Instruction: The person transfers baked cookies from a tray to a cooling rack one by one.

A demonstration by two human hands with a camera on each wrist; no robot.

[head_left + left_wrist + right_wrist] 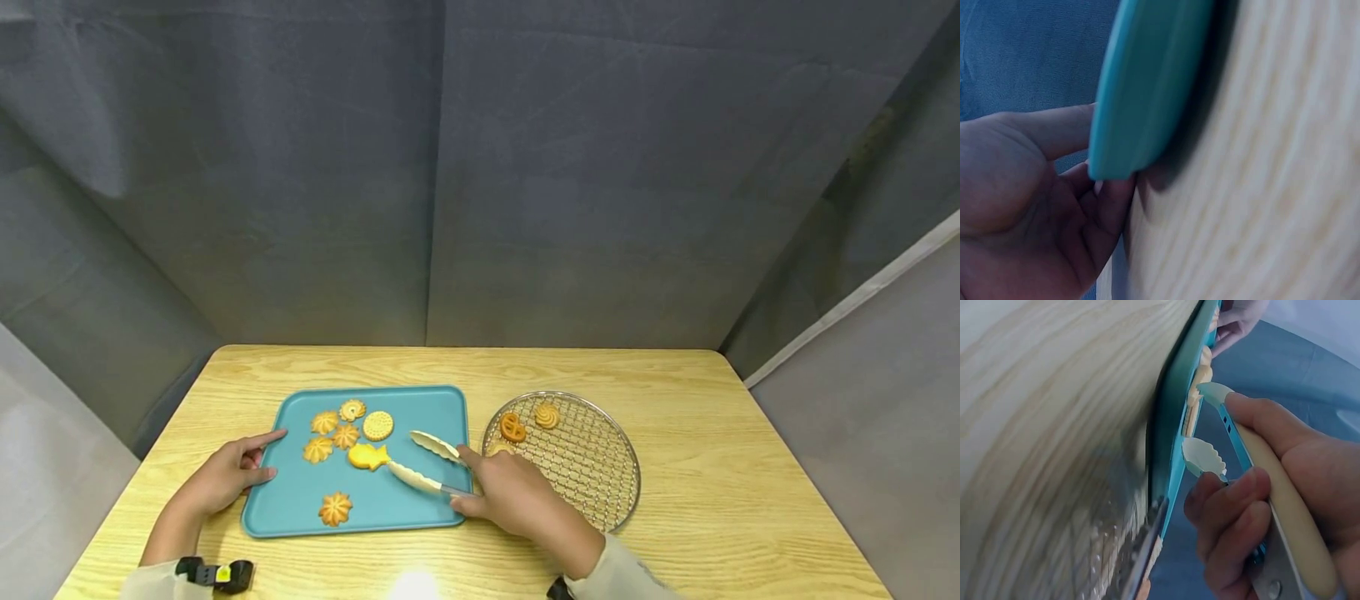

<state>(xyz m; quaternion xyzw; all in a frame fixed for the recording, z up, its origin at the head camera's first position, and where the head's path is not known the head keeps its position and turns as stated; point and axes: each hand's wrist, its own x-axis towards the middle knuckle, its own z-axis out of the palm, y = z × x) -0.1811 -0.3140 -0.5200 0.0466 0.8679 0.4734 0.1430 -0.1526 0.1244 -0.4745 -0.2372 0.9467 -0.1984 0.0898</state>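
Observation:
My left hand (221, 475) grips the left rim of a blue-green tray (285, 496), thumb over the edge and curled fingers beneath it in the left wrist view. On the tray lie several flower-shaped cookies (318, 450), a round dotted cookie (378, 426) and a yellow fish-shaped cookie (367, 457). My right hand (517, 496) holds food tongs (1288, 515) over the tray's right side. Their pale scalloped tips stand apart with nothing between them, the lower tip right at the fish cookie's tail.
A round wire rack (592, 450) stands right of the tray, partly behind my right hand. It bears a pretzel (513, 437), a swirled cookie (547, 415) and another cookie (498, 448) mostly hidden by the hand. Grey curtains (570, 208) hang behind the wooden table (712, 467).

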